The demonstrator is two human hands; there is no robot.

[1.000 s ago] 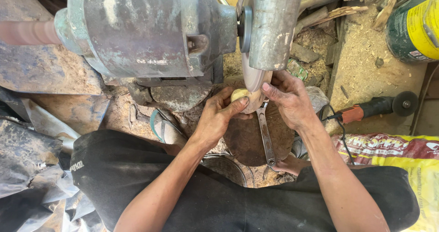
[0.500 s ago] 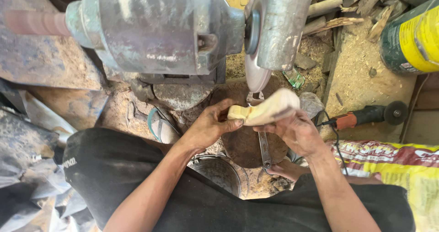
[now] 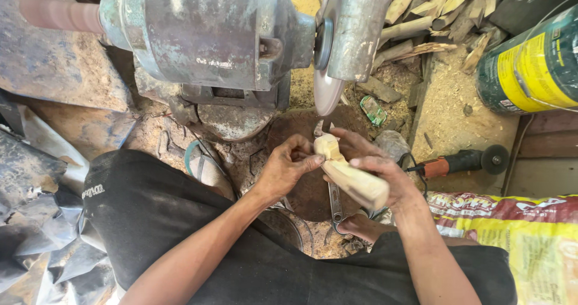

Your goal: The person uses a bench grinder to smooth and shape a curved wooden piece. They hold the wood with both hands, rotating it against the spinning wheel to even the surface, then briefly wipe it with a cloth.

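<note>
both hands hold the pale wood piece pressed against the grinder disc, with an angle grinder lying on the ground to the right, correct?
Not quite. In the head view both the left hand and the right hand hold the wood piece, but it is below the disc, apart from it, not pressed against it. The angle grinder does lie on the ground to the right.

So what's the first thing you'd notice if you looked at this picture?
Probably the big grey grinding machine at the top, with its round disc hanging just above the hands. Right below it, the left hand and right hand hold a pale carved piece of wood between them. A yellow and green can sits at the top right.
</note>
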